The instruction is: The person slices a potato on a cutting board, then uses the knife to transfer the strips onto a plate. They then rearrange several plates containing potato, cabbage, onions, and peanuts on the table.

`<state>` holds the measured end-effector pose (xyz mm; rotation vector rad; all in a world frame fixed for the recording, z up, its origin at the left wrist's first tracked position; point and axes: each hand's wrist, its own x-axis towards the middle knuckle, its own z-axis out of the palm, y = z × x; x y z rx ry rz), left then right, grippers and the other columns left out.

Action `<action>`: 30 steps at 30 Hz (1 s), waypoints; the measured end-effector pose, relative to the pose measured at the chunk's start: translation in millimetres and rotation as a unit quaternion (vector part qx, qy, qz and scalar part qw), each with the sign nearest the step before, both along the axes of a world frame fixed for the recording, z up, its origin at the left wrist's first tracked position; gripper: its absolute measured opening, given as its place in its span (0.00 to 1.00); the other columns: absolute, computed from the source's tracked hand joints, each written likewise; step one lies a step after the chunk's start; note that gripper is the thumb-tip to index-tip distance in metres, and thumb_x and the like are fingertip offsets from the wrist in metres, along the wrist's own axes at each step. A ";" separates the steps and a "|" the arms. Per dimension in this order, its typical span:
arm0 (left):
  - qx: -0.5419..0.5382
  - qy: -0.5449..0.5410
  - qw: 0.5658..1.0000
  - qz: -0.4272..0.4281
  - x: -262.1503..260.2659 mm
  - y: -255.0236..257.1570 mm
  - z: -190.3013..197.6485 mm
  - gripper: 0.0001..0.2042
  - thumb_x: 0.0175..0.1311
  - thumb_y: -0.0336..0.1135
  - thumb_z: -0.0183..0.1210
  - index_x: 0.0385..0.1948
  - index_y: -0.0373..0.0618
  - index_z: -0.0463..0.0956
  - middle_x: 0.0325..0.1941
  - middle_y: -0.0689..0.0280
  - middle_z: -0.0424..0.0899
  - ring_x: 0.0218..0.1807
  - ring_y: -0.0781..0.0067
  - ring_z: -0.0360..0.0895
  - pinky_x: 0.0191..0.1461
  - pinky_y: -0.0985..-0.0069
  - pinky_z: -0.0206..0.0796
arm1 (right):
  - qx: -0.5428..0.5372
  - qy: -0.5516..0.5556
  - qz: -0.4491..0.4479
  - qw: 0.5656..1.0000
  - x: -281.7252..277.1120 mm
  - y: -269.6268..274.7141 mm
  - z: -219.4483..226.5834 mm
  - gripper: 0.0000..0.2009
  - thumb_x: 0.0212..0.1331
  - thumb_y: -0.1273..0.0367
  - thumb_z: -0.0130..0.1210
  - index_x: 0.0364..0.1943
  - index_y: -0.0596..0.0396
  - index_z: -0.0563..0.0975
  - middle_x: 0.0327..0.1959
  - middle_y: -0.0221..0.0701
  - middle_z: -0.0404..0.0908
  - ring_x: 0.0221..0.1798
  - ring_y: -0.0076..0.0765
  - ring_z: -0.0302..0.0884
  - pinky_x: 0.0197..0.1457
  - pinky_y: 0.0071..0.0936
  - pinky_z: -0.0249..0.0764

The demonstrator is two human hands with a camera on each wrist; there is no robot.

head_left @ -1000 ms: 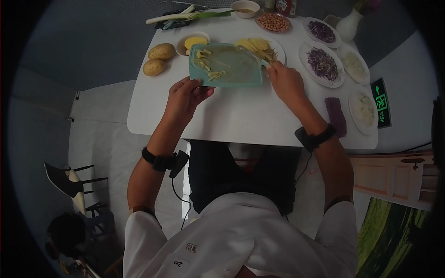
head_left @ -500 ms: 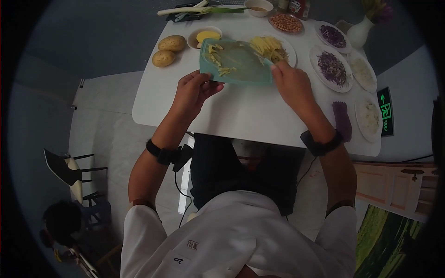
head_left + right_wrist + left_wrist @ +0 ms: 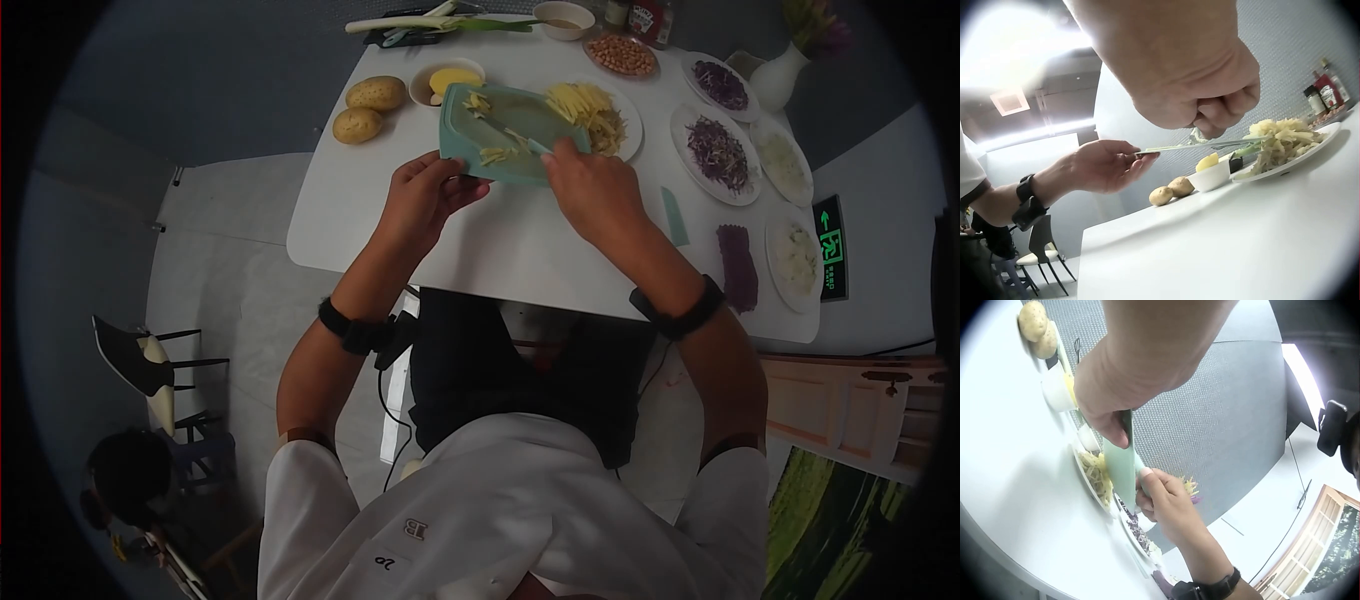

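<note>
A green cutting board (image 3: 520,105) is held up over the white table. My left hand (image 3: 428,196) grips its near left edge, thumb on top and fingers below. My right hand (image 3: 598,192) holds a knife by its pale green handle (image 3: 1141,467), and the blade (image 3: 515,138) lies across the board's face. Pale yellow potato strips (image 3: 495,155) cling to the board near the blade. Just beyond the board's right end is a white plate (image 3: 634,130) piled with potato shreds (image 3: 585,102). The right wrist view shows the board nearly edge-on, its far end overlapping the shreds.
Two whole potatoes (image 3: 375,94) and a bowl (image 3: 418,82) with a peeled piece stand left. Rightward are plates of purple shreds (image 3: 715,148) and white pieces (image 3: 797,258), a purple cloth (image 3: 737,268) and a green strip (image 3: 674,217). Leeks (image 3: 440,22) and peanuts (image 3: 622,55) lie behind.
My right hand has moved left over the board with the knife, and the strips near the blade have shifted. A green strip on the table now shows beside my forearm.
</note>
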<state>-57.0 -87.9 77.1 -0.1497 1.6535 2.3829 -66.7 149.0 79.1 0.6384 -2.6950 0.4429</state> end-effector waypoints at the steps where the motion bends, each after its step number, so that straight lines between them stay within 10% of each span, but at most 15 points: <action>1: -0.004 0.000 1.000 0.000 0.0 0.6 0.3 0.11 0.77 0.29 0.51 0.49 0.28 0.74 0.49 0.49 0.85 0.50 0.59 0.88 0.64 0.63 0.81 | 0.005 -0.012 -0.020 1.000 -1.6 2.7 -0.3 0.14 0.76 0.62 0.52 0.35 0.58 0.75 0.18 0.42 0.83 0.25 0.52 0.87 0.29 0.47 0.83; 30: 0.007 0.000 1.000 0.000 -1.2 3.1 4.9 0.11 0.76 0.27 0.51 0.49 0.26 0.75 0.49 0.47 0.86 0.50 0.58 0.88 0.64 0.63 0.80 | -0.008 0.081 0.084 0.993 -2.5 63.4 -18.9 0.11 0.70 0.63 0.59 0.33 0.51 0.73 0.20 0.32 0.80 0.21 0.46 0.81 0.25 0.42 0.76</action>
